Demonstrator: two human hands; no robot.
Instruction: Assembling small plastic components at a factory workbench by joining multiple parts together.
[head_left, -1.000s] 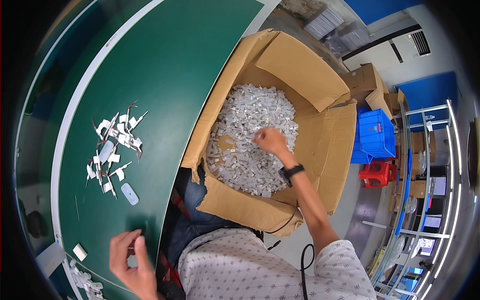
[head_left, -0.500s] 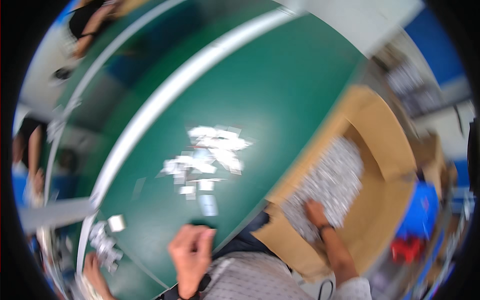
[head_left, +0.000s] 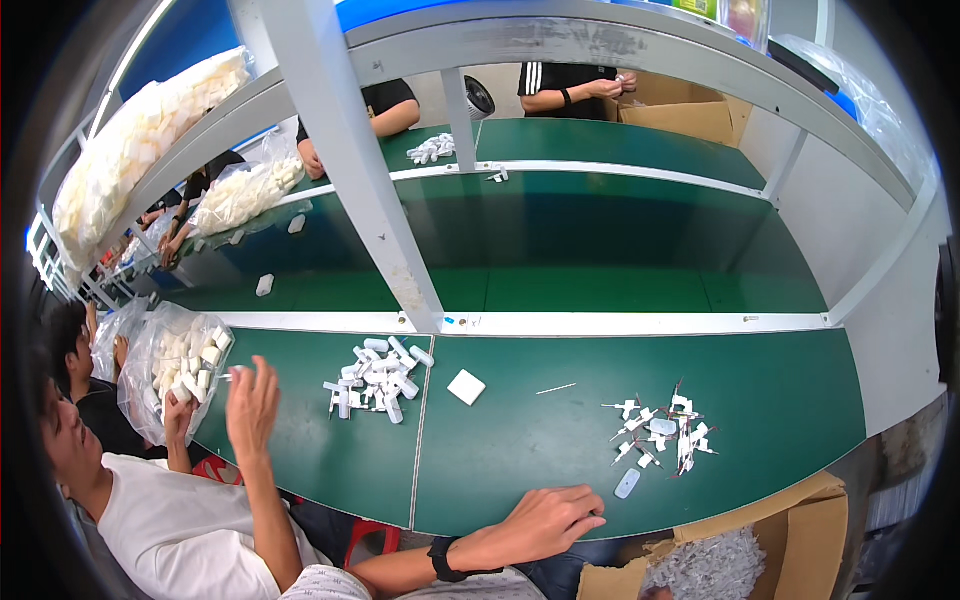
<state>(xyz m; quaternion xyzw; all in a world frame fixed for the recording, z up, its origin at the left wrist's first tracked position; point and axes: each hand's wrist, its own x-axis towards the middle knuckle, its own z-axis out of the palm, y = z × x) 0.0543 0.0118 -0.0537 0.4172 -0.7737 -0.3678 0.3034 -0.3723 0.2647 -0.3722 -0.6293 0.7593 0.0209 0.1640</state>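
Observation:
My left hand [head_left: 548, 521], with a dark band at the wrist, hovers low over the near edge of the green table [head_left: 520, 440]. Its fingers are curled together; what they hold, if anything, is hidden. To its right are a pale oval plastic piece [head_left: 627, 484] and a loose group of small white parts with thin dark leads [head_left: 684, 432]; another oval piece [head_left: 662, 427] lies among them. Only a sliver of my right hand [head_left: 657, 594] shows at the bottom edge, at the cardboard box [head_left: 815, 545] of clear plastic pieces [head_left: 712, 566]. Its fingers cannot be seen.
A white square block [head_left: 466, 387], a thin stick [head_left: 556, 389] and a pile of white oval pieces [head_left: 380, 377] are on the table. At left, a co-worker's hand [head_left: 252, 405] is raised near a bag of cream-coloured pieces [head_left: 190, 360]. A metal post [head_left: 370, 190] rises behind.
The view has swung up and left, bringing co-workers and the rack into sight. My right hand, earlier plainly in the box, is nearly out of frame. My left hand stays closed near the table edge.

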